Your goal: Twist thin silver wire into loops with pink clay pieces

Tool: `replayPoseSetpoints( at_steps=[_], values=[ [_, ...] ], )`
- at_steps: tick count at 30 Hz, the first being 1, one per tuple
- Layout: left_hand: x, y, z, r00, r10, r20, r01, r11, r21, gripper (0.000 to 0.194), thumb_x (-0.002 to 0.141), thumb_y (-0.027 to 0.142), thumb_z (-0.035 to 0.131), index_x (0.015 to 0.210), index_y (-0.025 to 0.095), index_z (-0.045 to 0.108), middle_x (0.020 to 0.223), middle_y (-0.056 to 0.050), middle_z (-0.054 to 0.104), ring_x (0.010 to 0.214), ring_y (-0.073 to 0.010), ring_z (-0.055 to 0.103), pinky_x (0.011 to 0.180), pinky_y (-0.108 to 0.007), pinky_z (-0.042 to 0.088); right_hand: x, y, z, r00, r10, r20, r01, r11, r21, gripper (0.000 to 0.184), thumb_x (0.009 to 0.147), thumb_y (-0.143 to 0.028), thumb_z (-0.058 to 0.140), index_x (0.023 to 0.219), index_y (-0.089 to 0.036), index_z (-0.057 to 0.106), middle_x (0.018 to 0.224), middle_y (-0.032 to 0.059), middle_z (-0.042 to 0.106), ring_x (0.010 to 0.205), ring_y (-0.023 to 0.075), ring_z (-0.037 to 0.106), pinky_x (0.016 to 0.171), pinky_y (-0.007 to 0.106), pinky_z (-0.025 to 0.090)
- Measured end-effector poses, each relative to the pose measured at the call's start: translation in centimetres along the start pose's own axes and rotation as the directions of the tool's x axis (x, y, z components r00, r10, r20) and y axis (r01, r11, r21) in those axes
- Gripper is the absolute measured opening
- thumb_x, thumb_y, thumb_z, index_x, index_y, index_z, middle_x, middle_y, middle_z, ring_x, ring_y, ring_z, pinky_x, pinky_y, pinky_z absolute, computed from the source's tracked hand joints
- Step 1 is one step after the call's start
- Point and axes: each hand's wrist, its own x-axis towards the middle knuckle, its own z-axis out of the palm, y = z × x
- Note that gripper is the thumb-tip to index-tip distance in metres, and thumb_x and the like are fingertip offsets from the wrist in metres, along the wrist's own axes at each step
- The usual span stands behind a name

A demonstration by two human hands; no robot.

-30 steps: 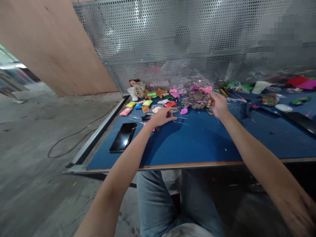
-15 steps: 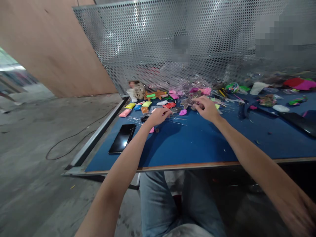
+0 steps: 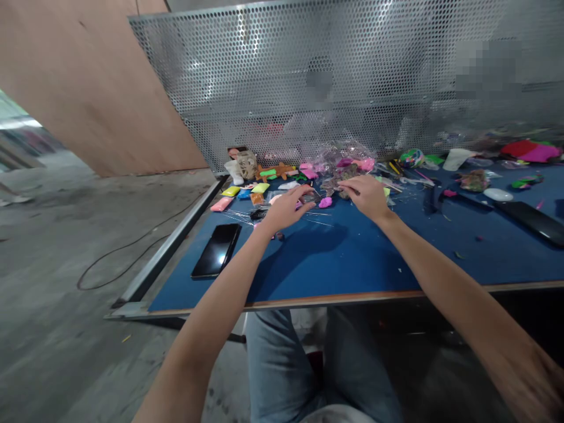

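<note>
My left hand hovers over the left part of the blue table, with its thumb and forefinger apart. Under and beside it lie thin wires, a small black bundle and a dark little lump. A bit of pink-purple shows between the fingers; whether they touch it I cannot tell. My right hand has thumb and fingertips pinched together, close to a grey-brown clump. What sits in that pinch is too small to make out. Between the hands lies a magenta lump.
A black phone lies at the left; a long black case is at the right. Colourful packets and clear plastic film line the back, before a perforated metal screen. A white cup stands back right.
My right hand has come leftward and down from beside the clump to in front of it, nearer my left hand. The left hand's fingers have spread, and the thin wire loop beside it no longer shows.
</note>
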Motion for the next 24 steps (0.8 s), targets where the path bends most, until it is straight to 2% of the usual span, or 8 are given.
replayPoseSetpoints(
  at_steps=[2,4,8,10,12,14,19,24],
  values=[
    [0.1,0.6,-0.1,0.998,0.017,-0.053,-0.019,0.999,-0.048,0.048,0.096,0.041,0.06,0.14,0.024,0.053,0.126,-0.007,0.069,0.097,-0.0182,0.069,0.091,-0.034,0.052,0.2,-0.8,-0.1,1.0,0.001,0.019,-0.001,1.0,0.031,0.022,0.099,-0.032,0.057,0.106,-0.03,0.078,0.104,0.0028,0.078,0.097,0.0241,0.071,0.09,0.043,0.054],
    [0.3,1.2,-0.2,0.997,0.03,-0.077,-0.036,0.996,-0.079,0.04,0.096,0.04,0.061,0.132,0.023,0.061,0.117,-0.006,0.073,0.096,-0.0185,0.07,0.09,-0.033,0.053,0.2,-1.7,-0.2,1.0,0.004,0.013,-0.005,0.996,0.093,0.022,0.099,-0.031,0.057,0.106,-0.031,0.078,0.103,0.002,0.079,0.096,0.0228,0.072,0.089,0.041,0.055],
    [0.4,1.6,-0.3,0.999,0.023,-0.027,-0.026,0.99,-0.137,0.024,0.097,0.038,0.058,0.103,0.021,0.075,0.088,-0.003,0.077,0.077,-0.0158,0.071,0.075,-0.028,0.054,0.3,-3.3,-0.6,0.997,0.065,-0.03,-0.059,0.987,0.15,0.018,0.095,-0.036,0.064,0.1,-0.028,0.08,0.096,0.0026,0.079,0.087,0.0222,0.072,0.083,0.04,0.057],
    [0.4,1.7,-0.3,1.0,-0.005,-0.009,0.003,0.981,-0.196,0.025,0.097,0.037,0.057,0.099,0.021,0.076,0.079,-0.002,0.076,0.067,-0.0137,0.069,0.069,-0.026,0.053,0.4,-3.9,-0.9,0.992,0.116,-0.054,-0.105,0.98,0.17,0.017,0.093,-0.037,0.067,0.097,-0.027,0.08,0.093,0.0025,0.079,0.081,0.0213,0.072,0.077,0.038,0.057],
    [0.4,1.6,-0.3,0.999,-0.034,-0.012,0.03,0.967,-0.255,0.026,0.097,0.038,0.056,0.098,0.02,0.075,0.079,-0.002,0.075,0.06,-0.0117,0.065,0.063,-0.025,0.052,0.5,-4.4,-1.1,0.987,0.144,-0.066,-0.13,0.975,0.18,0.016,0.092,-0.036,0.067,0.097,-0.027,0.08,0.092,0.002,0.079,0.077,0.0202,0.072,0.073,0.036,0.057],
    [0.4,1.6,-0.4,0.998,-0.064,-0.015,0.056,0.953,-0.296,0.027,0.097,0.04,0.056,0.097,0.02,0.075,0.083,-0.003,0.076,0.056,-0.0102,0.062,0.058,-0.024,0.05,0.8,-4.6,-1.4,0.992,0.114,-0.046,-0.105,0.982,0.158,0.016,0.094,-0.035,0.066,0.099,-0.027,0.079,0.095,0.0018,0.079,0.079,0.02,0.073,0.074,0.035,0.057],
    [0.3,1.8,-0.6,0.997,-0.079,-0.001,0.074,0.942,-0.329,0.027,0.096,0.042,0.059,0.093,0.02,0.075,0.079,-0.003,0.074,0.054,-0.0096,0.059,0.056,-0.023,0.048,0.8,-4.4,-1.8,0.995,-0.081,0.057,0.08,0.996,0.034,0.019,0.097,-0.036,0.061,0.103,-0.028,0.078,0.101,0.0008,0.08,0.091,0.022,0.075,0.081,0.035,0.055],
    [0.1,2.6,-0.6,0.999,-0.045,0.005,0.044,0.961,-0.273,0.031,0.097,0.043,0.057,0.091,0.019,0.076,0.066,0.0,0.07,0.053,-0.0104,0.06,0.055,-0.023,0.045,0.2,-4.2,-1.7,0.991,-0.136,-0.019,0.134,0.988,-0.077,0.016,0.095,-0.037,0.064,0.101,-0.029,0.077,0.094,-0.0013,0.081,0.081,0.0194,0.076,0.072,0.031,0.054]
  ],
)
